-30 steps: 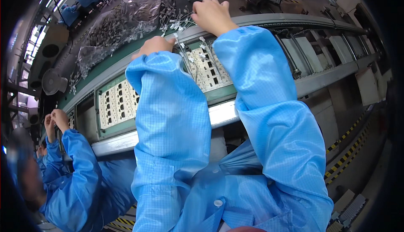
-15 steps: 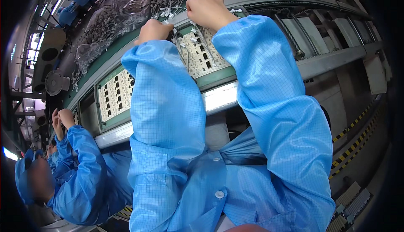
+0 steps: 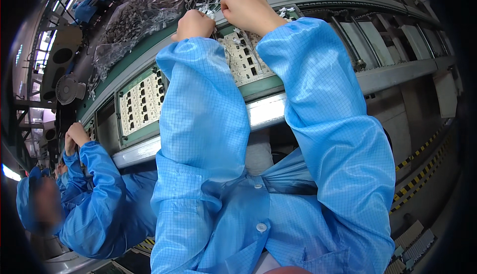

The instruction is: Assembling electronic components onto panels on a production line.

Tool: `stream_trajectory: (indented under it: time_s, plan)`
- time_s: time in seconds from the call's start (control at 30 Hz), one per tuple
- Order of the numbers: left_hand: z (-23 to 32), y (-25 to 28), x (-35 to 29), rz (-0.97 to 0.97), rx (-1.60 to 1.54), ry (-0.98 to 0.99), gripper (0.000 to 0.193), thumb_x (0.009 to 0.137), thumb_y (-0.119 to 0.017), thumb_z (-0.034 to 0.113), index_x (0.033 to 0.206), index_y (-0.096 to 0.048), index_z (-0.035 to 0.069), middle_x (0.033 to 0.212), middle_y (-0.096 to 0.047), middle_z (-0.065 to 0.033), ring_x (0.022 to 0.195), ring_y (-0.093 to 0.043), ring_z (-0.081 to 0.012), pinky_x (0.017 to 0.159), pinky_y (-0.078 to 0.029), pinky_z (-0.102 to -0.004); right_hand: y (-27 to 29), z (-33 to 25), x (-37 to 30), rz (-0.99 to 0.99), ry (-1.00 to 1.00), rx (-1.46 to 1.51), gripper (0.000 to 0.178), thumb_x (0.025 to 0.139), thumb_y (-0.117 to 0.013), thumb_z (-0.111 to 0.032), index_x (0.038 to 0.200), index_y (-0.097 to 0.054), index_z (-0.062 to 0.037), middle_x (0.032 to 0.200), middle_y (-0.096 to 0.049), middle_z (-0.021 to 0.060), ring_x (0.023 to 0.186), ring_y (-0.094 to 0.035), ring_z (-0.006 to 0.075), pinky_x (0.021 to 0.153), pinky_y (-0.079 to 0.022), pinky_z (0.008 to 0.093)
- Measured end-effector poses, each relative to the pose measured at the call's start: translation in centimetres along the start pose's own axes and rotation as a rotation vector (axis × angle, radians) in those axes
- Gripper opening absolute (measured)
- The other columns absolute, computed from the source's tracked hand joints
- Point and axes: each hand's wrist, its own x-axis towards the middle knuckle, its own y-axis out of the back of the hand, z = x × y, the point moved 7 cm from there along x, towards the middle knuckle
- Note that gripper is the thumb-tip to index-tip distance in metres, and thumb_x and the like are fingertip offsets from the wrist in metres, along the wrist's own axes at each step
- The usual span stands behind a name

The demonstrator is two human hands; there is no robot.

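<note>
My left hand point(image 3: 195, 24) is closed at the far edge of the conveyor, beside white plug connectors point(image 3: 206, 9) on thin wires. Its fingertips are hidden, so what it grips cannot be made out. Just right of it, my right hand point(image 3: 251, 11) is curled too, knuckles up, its fingertips also out of sight. Below both hands lies a cream circuit board panel point(image 3: 240, 73) with black parts, set in a green carrier point(image 3: 258, 86). White wire leads point(image 3: 250, 48) trail across that panel near my right wrist.
A second board panel point(image 3: 141, 102) sits to the left on the line. Beyond the rail, a clear plastic bag point(image 3: 129, 33) holds many cable connectors. A small fan point(image 3: 69, 89) stands far left. A co-worker in a blue sleeve point(image 3: 102, 167) works beside me; rollers point(image 3: 367, 40) lie right.
My left hand has moved up and right, nearer my right hand, which stays almost in place. The co-worker's hands have come together. The whole view has shifted slightly.
</note>
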Motion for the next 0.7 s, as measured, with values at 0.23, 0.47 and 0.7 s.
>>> stream_trajectory:
  time_s: [0.23,0.47,0.7]
  plan:
    - [0.2,-0.8,0.3,-0.165,-0.293,-0.099,0.025,0.078,-0.074,0.031,0.097,-0.079,0.015,0.091,-0.076,-0.0055,0.092,-0.071,-0.0220,0.090,-0.048,-0.0442,-1.2,2.2,-0.1,-0.060,-0.006,-0.041,0.025,0.089,-0.056,-0.018,0.107,-0.074,-0.0198,0.106,-0.069,0.0045,0.109,-0.063,0.0268,0.087,-0.040,0.0521]
    - [1.3,-0.4,-0.6,-0.300,-0.503,-0.286,0.036,0.078,-0.074,0.019,0.110,-0.075,0.003,0.090,-0.075,-0.0109,0.083,-0.071,-0.0168,0.079,-0.054,-0.0303,-2.3,1.7,0.1,-0.017,0.017,0.016,0.029,0.091,-0.055,-0.018,0.114,-0.072,-0.0222,0.108,-0.069,0.0054,0.112,-0.062,0.0262,0.093,-0.039,0.0564]
    - [0.6,-0.6,0.2,-0.137,-0.351,-0.267,0.030,0.072,-0.078,0.022,0.095,-0.074,0.003,0.093,-0.074,-0.0146,0.088,-0.071,-0.0256,0.079,-0.054,-0.0345,-2.6,1.7,1.1,-0.156,0.040,0.383,0.030,0.092,-0.055,-0.021,0.117,-0.072,-0.0218,0.110,-0.074,0.0078,0.106,-0.067,0.0281,0.098,-0.036,0.0544]
